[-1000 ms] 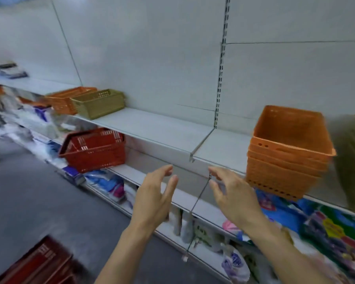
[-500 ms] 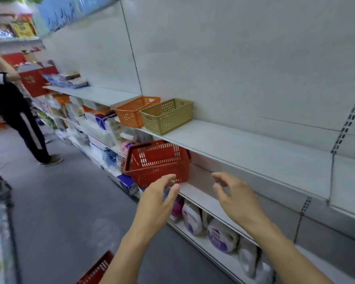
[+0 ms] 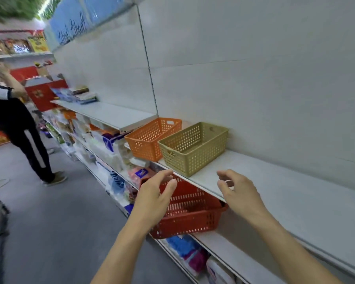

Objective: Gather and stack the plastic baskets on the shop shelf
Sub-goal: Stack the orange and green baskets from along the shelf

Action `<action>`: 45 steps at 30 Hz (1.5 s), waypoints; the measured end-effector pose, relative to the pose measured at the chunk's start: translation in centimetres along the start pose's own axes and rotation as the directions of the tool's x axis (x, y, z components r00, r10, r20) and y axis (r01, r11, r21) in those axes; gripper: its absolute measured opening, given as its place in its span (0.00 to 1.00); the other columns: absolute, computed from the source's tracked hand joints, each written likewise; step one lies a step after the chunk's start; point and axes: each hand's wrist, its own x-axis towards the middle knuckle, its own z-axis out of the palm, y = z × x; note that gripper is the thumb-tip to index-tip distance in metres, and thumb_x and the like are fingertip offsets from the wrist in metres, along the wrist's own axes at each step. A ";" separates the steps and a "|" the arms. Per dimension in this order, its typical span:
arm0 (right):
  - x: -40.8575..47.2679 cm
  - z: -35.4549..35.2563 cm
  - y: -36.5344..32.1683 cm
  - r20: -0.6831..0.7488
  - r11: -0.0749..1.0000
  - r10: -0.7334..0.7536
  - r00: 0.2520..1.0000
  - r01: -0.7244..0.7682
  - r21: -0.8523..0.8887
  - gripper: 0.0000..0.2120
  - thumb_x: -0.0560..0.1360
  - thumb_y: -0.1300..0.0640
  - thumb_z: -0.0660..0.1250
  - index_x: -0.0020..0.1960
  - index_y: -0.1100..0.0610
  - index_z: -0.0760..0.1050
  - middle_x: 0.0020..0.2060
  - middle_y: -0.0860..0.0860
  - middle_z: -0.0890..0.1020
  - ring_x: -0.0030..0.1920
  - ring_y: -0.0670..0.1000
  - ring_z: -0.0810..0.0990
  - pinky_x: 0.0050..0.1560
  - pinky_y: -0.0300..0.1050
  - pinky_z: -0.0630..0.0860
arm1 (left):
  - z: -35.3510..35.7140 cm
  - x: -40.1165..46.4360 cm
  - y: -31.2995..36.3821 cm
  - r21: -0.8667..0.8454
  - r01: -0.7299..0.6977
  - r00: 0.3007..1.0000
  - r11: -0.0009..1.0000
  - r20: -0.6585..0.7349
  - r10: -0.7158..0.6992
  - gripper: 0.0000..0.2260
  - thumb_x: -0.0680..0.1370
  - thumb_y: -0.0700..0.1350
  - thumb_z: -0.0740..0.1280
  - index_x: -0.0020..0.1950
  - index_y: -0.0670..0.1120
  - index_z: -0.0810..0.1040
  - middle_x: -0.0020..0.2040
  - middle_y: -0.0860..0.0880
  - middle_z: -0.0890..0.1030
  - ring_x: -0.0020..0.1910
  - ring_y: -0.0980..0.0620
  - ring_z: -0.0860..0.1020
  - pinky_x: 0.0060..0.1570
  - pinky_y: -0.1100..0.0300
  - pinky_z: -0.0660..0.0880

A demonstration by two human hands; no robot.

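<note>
— Where are your baskets?
— The perforated olive plastic basket [image 3: 193, 148] touches the orange one [image 3: 152, 138] on the white shelf [image 3: 275, 181]; the red slotted basket [image 3: 193, 214] sits below.
— Hands?
— Your left hand [image 3: 154, 199] and right hand [image 3: 241, 193] hover apart, fingers loose, holding nothing.

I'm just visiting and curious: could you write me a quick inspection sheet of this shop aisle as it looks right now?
Surface: white shelf, mostly bare.
Job's things: olive basket and orange basket side by side on it; red basket on the shelf below.
Clutter: packaged goods on the lower shelves.
Grippers: left hand and right hand both empty, fingers loosely curled, in front of the shelf edge.
Cables: nothing seen.
Surroundings: another person stands down the aisle; grey floor.
</note>
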 end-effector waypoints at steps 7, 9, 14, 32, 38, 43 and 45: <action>11.7 4.1 -2.0 0.013 0.997 0.078 0.997 -0.079 0.007 0.17 0.76 0.50 0.61 0.65 0.47 0.73 0.62 0.48 0.78 0.58 0.51 0.77 0.60 0.52 0.73 | -1.5 11.9 -5.3 -0.015 0.034 0.999 0.999 0.015 -0.034 0.16 0.80 0.49 0.63 0.67 0.51 0.74 0.58 0.57 0.80 0.54 0.67 0.75 0.49 0.79 0.68; 13.9 5.0 -1.9 0.003 0.991 0.133 0.991 -0.133 -0.012 0.17 0.77 0.50 0.60 0.64 0.47 0.72 0.63 0.48 0.77 0.60 0.53 0.76 0.60 0.51 0.72 | -1.7 15.1 -6.8 -0.027 0.040 0.999 0.999 0.013 -0.040 0.17 0.80 0.49 0.63 0.68 0.51 0.72 0.58 0.56 0.79 0.56 0.62 0.76 0.57 0.66 0.73; 18.3 7.3 -1.7 -0.134 0.970 0.217 0.967 -0.229 -0.083 0.22 0.77 0.51 0.60 0.70 0.53 0.66 0.66 0.53 0.73 0.63 0.57 0.73 0.60 0.53 0.70 | -2.3 23.2 -11.6 -0.001 0.047 0.997 0.999 0.055 -0.047 0.22 0.80 0.50 0.63 0.73 0.51 0.65 0.65 0.52 0.76 0.59 0.52 0.77 0.58 0.52 0.76; 21.9 12.0 -2.5 -0.381 0.786 0.601 0.703 -0.606 0.121 0.11 0.73 0.55 0.62 0.55 0.50 0.71 0.46 0.52 0.81 0.46 0.57 0.81 0.48 0.52 0.78 | -4.4 42.2 -24.8 0.172 0.203 0.903 0.964 0.349 -0.252 0.10 0.79 0.47 0.60 0.53 0.44 0.77 0.43 0.45 0.83 0.40 0.46 0.82 0.43 0.51 0.79; 19.1 9.6 -1.6 -0.471 0.785 0.571 0.673 -0.616 0.071 0.06 0.76 0.54 0.61 0.52 0.49 0.74 0.49 0.51 0.81 0.48 0.56 0.79 0.46 0.49 0.73 | -1.5 39.9 -23.2 -0.071 0.207 0.903 0.976 0.397 -0.163 0.09 0.75 0.48 0.63 0.51 0.50 0.81 0.45 0.46 0.86 0.38 0.44 0.84 0.40 0.46 0.81; 14.1 5.7 -0.4 -0.585 0.795 0.542 0.603 -0.594 0.124 0.07 0.76 0.53 0.62 0.53 0.48 0.74 0.48 0.50 0.81 0.50 0.55 0.79 0.46 0.49 0.73 | 0.9 36.2 -18.9 -0.119 0.099 0.920 0.988 0.390 -0.045 0.18 0.72 0.56 0.58 0.58 0.55 0.79 0.51 0.49 0.85 0.46 0.45 0.83 0.51 0.43 0.79; 11.9 3.8 0.4 -0.634 0.788 0.539 0.554 -0.598 0.147 0.06 0.75 0.53 0.63 0.52 0.47 0.74 0.45 0.50 0.82 0.46 0.55 0.81 0.44 0.48 0.73 | 1.8 34.7 -16.5 -0.151 0.077 0.916 0.986 0.401 -0.010 0.20 0.71 0.56 0.57 0.58 0.55 0.79 0.52 0.49 0.85 0.47 0.45 0.83 0.52 0.43 0.79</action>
